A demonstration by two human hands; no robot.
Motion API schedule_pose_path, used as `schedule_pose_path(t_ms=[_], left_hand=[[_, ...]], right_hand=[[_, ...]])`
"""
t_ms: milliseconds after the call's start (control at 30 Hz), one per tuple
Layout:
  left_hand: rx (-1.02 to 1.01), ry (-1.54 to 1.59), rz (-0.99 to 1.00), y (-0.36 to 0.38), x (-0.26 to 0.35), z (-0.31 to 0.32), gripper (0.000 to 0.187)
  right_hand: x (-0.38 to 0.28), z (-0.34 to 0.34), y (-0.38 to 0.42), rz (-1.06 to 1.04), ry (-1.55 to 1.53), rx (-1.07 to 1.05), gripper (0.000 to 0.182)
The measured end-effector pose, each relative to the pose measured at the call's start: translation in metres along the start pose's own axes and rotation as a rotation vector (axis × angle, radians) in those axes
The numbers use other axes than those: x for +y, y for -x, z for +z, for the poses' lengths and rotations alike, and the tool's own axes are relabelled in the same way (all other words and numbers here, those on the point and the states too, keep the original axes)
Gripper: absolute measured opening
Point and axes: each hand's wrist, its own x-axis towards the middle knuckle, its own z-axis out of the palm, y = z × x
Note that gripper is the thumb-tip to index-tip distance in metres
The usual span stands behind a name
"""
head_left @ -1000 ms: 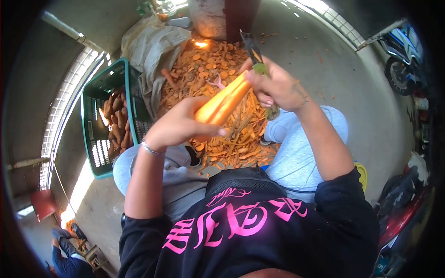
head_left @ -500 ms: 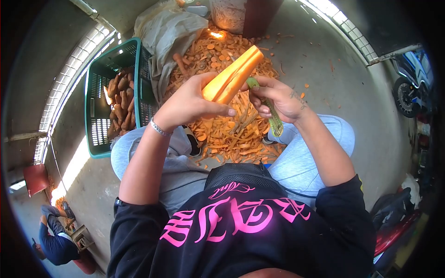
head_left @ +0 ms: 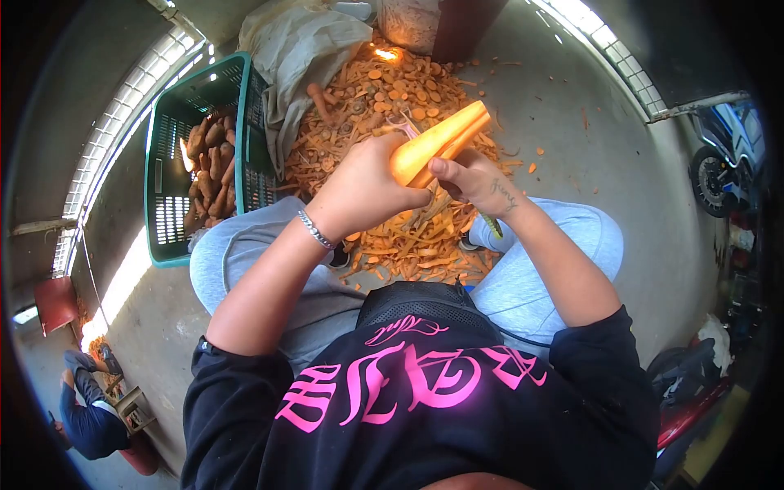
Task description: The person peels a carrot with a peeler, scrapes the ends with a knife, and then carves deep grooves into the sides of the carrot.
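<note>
My left hand [head_left: 371, 184] is wrapped round the thick end of a large peeled orange carrot [head_left: 445, 140], whose narrower end points up and to the right. Close against the carrot's right side, my right hand [head_left: 476, 178] is closed on a green-handled tool [head_left: 492, 226], mostly hidden behind the fingers. Its green end shows below the hand. A thin pale piece, perhaps part of the tool or a peel, is visible beyond the carrot. Under both hands lies a heap of orange peels and slices [head_left: 408, 245] on the floor.
A green crate [head_left: 155, 208] with several unpeeled carrots [head_left: 214, 167] stands at the left, beside a pale sack [head_left: 294, 49]. A bucket [head_left: 408, 24] is at the top. Another person [head_left: 94, 416] sits at the lower left. A motorbike [head_left: 719, 163] stands at the right.
The carrot and my left hand have moved right and slightly down. My right hand has come up against the carrot, and the green tool is now mostly hidden.
</note>
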Motion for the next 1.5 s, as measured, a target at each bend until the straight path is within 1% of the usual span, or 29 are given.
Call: schedule_pose_path(t_ms=[100, 167, 267, 433, 533, 633, 733, 833, 900, 1033, 1100, 1133, 1167, 1233, 1267, 1367, 1400, 1500], left_hand=[[0.081, -0.030, 0.039, -0.002, -0.005, 0.011, 0.043], [0.077, -0.069, 0.010, -0.002, -0.004, 0.010, 0.044], [0.082, -0.104, -0.009, -0.004, -0.006, 0.009, 0.042], [0.105, -0.179, 0.021, -0.003, -0.010, 0.010, 0.037], [0.103, -0.230, 0.034, -0.003, -0.013, 0.011, 0.036], [0.092, -0.223, 0.018, -0.005, -0.017, 0.011, 0.035], [0.083, -0.233, -0.019, -0.009, -0.020, 0.013, 0.036], [0.053, -0.262, -0.074, -0.013, -0.027, 0.014, 0.038], [0.031, -0.272, -0.126, -0.016, -0.035, 0.016, 0.039], [0.004, -0.343, -0.158, -0.017, -0.032, 0.010, 0.041], [-0.007, -0.410, -0.180, -0.021, -0.044, 0.000, 0.043], [0.000, -0.451, -0.193, -0.026, -0.059, -0.004, 0.048], [-0.047, -0.455, -0.220, -0.031, -0.072, -0.011, 0.053], [-0.085, -0.282, -0.312, -0.031, -0.063, -0.028, 0.054], [-0.071, -0.155, -0.280, -0.027, -0.054, -0.034, 0.055], [-0.028, 0.074, -0.201, -0.023, -0.047, -0.044, 0.053], [-0.082, 0.155, -0.232, -0.025, -0.046, -0.047, 0.051], [-0.169, 0.250, -0.142, -0.019, -0.044, -0.051, 0.054]], right_hand=[[0.010, 0.001, -0.006, 0.082, -0.035, 0.060, 0.072], [0.016, 0.003, -0.009, 0.087, -0.032, 0.075, 0.075], [0.023, 0.008, -0.014, -0.017, 0.020, 0.109, 0.078], [0.026, 0.015, -0.012, -0.106, 0.091, 0.179, 0.077], [0.025, 0.012, -0.012, -0.201, 0.260, 0.148, 0.076], [0.018, 0.014, -0.009, -0.073, 0.347, 0.147, 0.074], [0.026, 0.020, -0.012, -0.145, 0.321, 0.245, 0.073], [0.020, 0.020, -0.014, -0.007, 0.381, 0.217, 0.072], [0.028, 0.017, -0.019, 0.004, 0.413, 0.223, 0.073], [0.036, 0.012, -0.026, -0.022, 0.398, 0.199, 0.072], [0.046, 0.001, -0.037, 0.173, 0.147, 0.118, 0.060], [0.051, -0.005, -0.043, 0.269, 0.018, 0.077, 0.055], [0.054, -0.011, -0.045, 0.301, -0.039, 0.114, 0.053], [0.059, -0.025, -0.050, 0.362, -0.150, 0.186, 0.048], [0.066, -0.034, -0.054, 0.361, -0.097, 0.220, 0.041], [0.047, -0.031, -0.046, 0.190, -0.054, 0.316, 0.034], [0.043, -0.035, -0.045, 0.178, -0.064, 0.288, 0.029], [0.020, -0.036, -0.034, 0.079, 0.030, 0.247, 0.029]])
